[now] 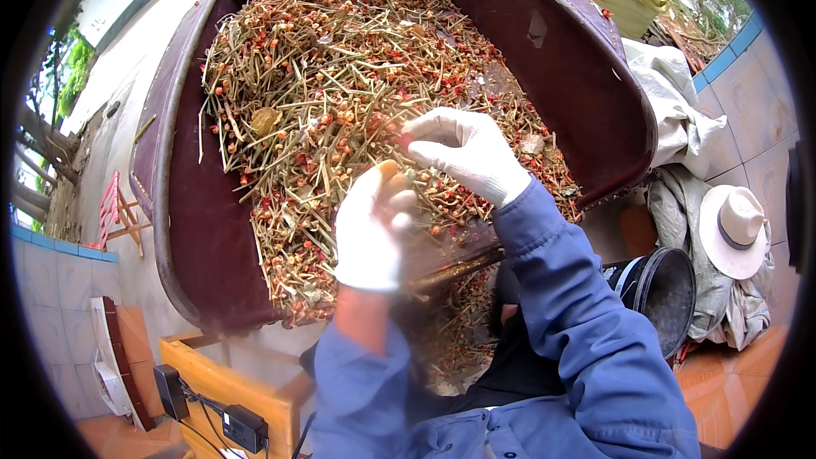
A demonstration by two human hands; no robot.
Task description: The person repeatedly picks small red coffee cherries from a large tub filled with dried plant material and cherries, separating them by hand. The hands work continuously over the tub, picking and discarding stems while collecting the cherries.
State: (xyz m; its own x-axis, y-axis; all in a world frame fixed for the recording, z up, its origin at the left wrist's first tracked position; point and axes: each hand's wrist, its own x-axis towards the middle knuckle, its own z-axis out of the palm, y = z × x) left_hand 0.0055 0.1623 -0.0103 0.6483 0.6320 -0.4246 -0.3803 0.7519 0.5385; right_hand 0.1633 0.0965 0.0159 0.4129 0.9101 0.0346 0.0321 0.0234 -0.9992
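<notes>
A large heap of dried plant stalks (319,70), mixed with red and orange bits that look like chilli caps, lies in a dark maroon tub or tray (574,95). My right hand (468,150), in a white glove, is over the middle of the heap. Its thumb and forefinger pinch a small blurred red piece (404,140). To its lower left is my left hand (373,223), also white-gloved and blurred by motion. The left fingers are partly curled above the heap's near side, the fingertips stained yellowish. Whether that hand holds anything is hidden.
More stalks (468,306) lie below the tub's near edge, by my legs. A wooden frame (223,370) with black adapters (245,427) and cables stands at lower left. To the right are a black bucket (666,293), a pale hat (733,229) and sacks (669,95).
</notes>
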